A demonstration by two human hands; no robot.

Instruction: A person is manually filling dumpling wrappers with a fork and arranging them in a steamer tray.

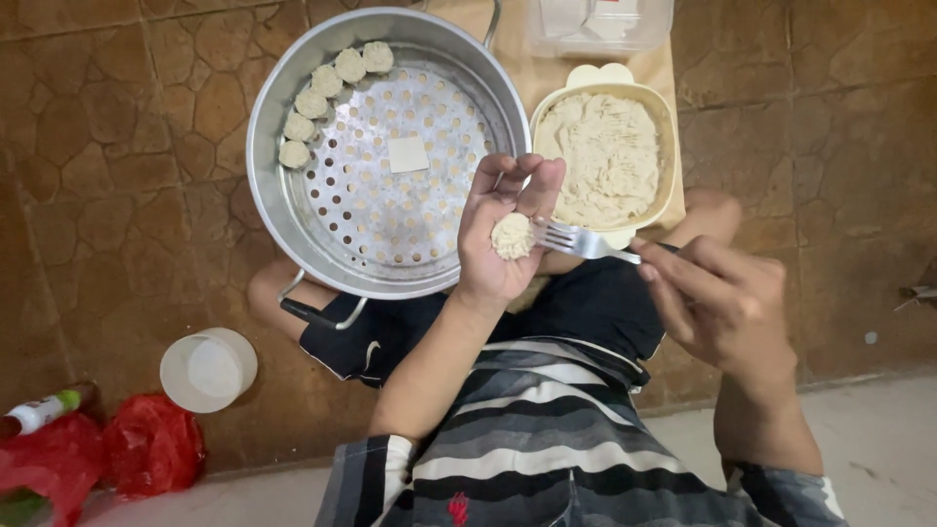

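A striped shirt (547, 429) fills the near edge, and from it both arms reach out over the person's lap. The left hand (503, 234) is cupped, its fingers (532, 185) curled loosely around a small dumpling (511, 236) resting in the palm. Touching the dumpling from the side is a fork (576, 239), its handle pinched in the closed fingers (683, 268) of the right hand (727, 307). Just beyond the left fingertips sits a cream bowl of filling (607, 156), and beside them a metal steamer tray (386, 146) with five finished dumplings (327, 98) along its far rim and a pale square, perhaps a wrapper (408, 154), in the middle. On the floor, well apart, lie a white lid (208, 369) and red bags (146, 444).
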